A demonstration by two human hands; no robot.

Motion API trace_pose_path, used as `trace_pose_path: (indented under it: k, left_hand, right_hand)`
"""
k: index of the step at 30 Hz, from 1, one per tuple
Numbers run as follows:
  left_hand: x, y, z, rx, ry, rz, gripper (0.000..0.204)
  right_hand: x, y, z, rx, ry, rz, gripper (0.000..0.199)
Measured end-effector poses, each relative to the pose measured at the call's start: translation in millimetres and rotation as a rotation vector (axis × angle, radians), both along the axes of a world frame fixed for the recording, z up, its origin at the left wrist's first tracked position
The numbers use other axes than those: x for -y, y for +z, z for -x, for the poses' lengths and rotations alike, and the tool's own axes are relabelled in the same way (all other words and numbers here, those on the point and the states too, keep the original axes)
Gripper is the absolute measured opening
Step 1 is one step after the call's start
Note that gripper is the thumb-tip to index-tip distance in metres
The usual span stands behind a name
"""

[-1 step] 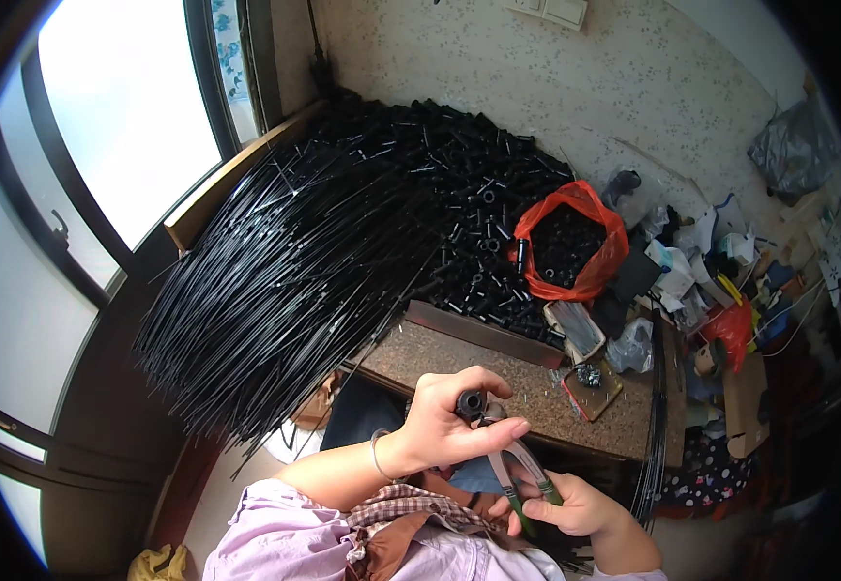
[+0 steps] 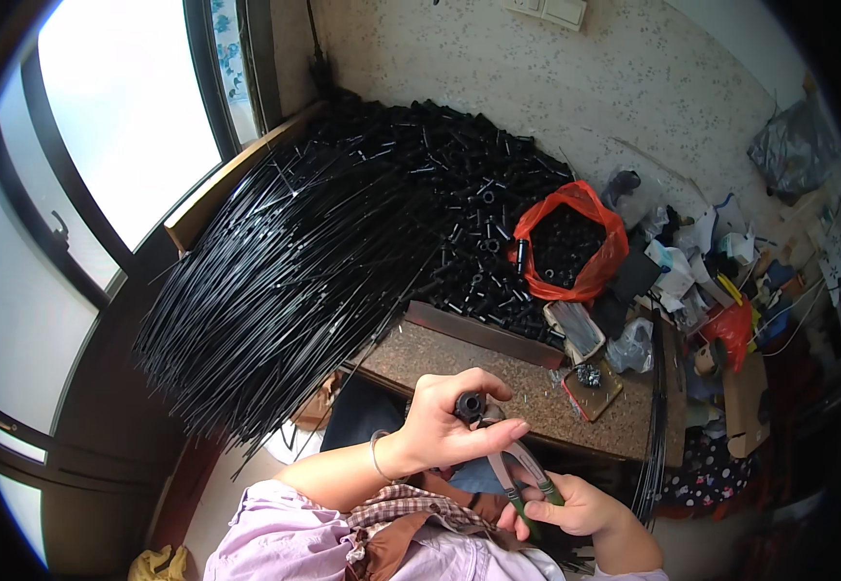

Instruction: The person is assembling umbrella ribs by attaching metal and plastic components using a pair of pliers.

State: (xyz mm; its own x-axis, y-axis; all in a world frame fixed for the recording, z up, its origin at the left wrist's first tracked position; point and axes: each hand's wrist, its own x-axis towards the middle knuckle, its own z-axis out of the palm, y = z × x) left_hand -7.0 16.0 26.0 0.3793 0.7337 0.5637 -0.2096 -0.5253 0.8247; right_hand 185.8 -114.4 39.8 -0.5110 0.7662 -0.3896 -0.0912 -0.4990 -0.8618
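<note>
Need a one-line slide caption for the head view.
Left hand holds a black tubular part as the right hand grips green-handled pliers beside a speckled table heaped with black pieces.

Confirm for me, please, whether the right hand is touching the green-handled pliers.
Touching: the head view shows the right hand wrapped around the handle end of the green-handled pliers.

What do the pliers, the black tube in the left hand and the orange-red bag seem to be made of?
Pliers: grey metal, perhaps steel, from their dull shine; the green sleeve-like grips suggest plastic or rubber.
Tube: dark, slightly shiny, likely plastic from its moulded look; rubber is possible.
Bag: thin, slightly glossy plastic film, judging by its creases.
</note>
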Motion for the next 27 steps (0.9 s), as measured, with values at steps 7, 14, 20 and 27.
trace_pose_path:
  k: [7,14,20,27]
  left_hand:
    - [-2,-13,-7,-0.001,0.082,-0.044,0.026]
    - [2,5,-3,0.055,0.069,0.059,0.034]
    - [5,5,-2,0.139,0.108,0.033,0.031]
    - [6,8,3,0.157,-0.014,0.086,0.033]
  right_hand:
    - [0,16,7,0.546,0.03,-0.084,0.04]
    - [4,-6,24,0.63,-0.198,-0.57,0.046]
    - [-3,-12,41,0.821,-0.26,-0.898,0.053]
    - [-1,-23,42,0.83,-0.374,-1.056,0.054]
